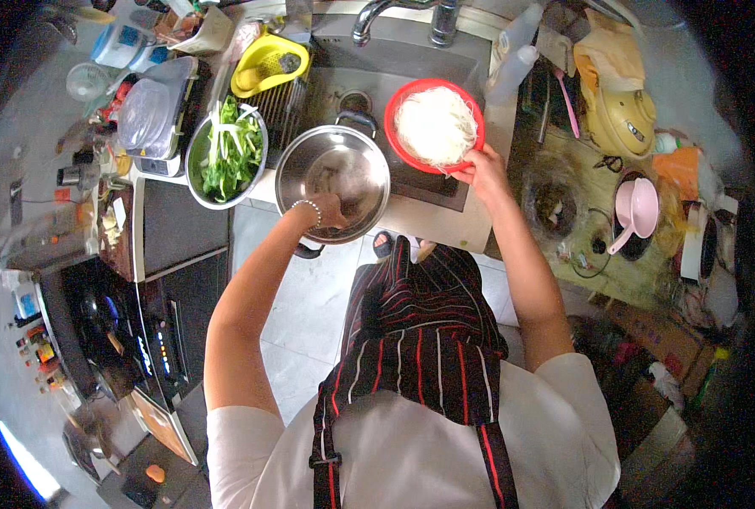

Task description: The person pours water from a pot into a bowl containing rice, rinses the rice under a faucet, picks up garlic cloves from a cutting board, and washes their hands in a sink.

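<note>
My right hand grips the near rim of a red plastic basin heaped with thin white noodles, over the right part of the sink. To its left, a two-handled stainless steel pot sits at the sink's front edge. Wearing a beaded bracelet, my left hand reaches over the near rim into the pot. Its fingertips are unclear, and I cannot tell whether they touch the pot's inside. Left of the pot stands a metal bowl of cut green leafy vegetables.
A chrome faucet rises behind the sink. A yellow strainer is at the back left, near a kitchen scale. Plastic bottles stand at the back right. A pink ladle-like scoop lies on the right counter.
</note>
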Tool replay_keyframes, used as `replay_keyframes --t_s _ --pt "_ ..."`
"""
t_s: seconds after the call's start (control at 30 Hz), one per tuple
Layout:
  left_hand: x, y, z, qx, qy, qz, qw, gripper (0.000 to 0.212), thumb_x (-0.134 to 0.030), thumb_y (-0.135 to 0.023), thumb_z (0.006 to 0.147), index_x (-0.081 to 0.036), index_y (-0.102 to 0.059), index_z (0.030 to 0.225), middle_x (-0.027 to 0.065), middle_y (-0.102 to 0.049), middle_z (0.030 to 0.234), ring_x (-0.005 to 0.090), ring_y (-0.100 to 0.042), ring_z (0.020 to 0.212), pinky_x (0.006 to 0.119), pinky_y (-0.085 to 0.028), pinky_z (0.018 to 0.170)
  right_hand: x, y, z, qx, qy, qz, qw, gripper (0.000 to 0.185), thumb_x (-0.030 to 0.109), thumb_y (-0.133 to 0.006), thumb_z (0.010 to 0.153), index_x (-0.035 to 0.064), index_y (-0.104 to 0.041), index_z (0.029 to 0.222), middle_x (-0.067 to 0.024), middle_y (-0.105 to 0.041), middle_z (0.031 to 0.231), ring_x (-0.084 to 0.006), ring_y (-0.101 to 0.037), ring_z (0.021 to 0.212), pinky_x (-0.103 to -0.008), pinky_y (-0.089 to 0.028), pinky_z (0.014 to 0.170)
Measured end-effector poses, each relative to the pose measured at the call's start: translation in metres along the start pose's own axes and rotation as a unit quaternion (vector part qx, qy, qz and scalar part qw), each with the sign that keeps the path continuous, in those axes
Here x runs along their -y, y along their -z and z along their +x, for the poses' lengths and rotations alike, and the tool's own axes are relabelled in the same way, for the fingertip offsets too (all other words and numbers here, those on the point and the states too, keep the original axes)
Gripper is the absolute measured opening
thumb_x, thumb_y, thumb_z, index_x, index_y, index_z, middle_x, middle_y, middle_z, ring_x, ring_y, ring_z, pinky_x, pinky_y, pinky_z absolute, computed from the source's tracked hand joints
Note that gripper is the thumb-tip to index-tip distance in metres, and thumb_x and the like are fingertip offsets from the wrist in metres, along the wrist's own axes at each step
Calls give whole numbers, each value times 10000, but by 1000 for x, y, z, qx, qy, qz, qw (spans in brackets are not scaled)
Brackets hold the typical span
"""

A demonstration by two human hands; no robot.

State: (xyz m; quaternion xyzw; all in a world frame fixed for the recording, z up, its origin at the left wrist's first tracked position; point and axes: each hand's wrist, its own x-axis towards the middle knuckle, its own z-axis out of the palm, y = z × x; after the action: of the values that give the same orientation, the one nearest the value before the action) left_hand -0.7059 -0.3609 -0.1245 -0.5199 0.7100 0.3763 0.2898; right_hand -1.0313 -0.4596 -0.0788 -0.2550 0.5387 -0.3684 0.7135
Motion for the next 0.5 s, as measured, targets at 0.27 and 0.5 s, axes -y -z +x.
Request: replay_keyframes --t_s 0.27,0.5 --pt "-42 104 -75 -235 -89 -293 923 212 -205 -575 686 -2 -586 746 153 -580 665 226 -571 610 316 -444 587 2 -2 -3 -9 -6 6 1000 298 76 -519 732 47 -500 1027 -116 -588 897 -237 -621 707 -331 -543 567" --pt "-108 176 -88 -484 -155 -326 797 101 -99 -578 662 -16 -585 719 169 -559 637 246 -574 576 315 -446 574 14 -11 -21 -12 5 4 1000 313 83 -574 709 47 -518 1015 -101 -604 825 -214 -617 615 -297 -540 501"
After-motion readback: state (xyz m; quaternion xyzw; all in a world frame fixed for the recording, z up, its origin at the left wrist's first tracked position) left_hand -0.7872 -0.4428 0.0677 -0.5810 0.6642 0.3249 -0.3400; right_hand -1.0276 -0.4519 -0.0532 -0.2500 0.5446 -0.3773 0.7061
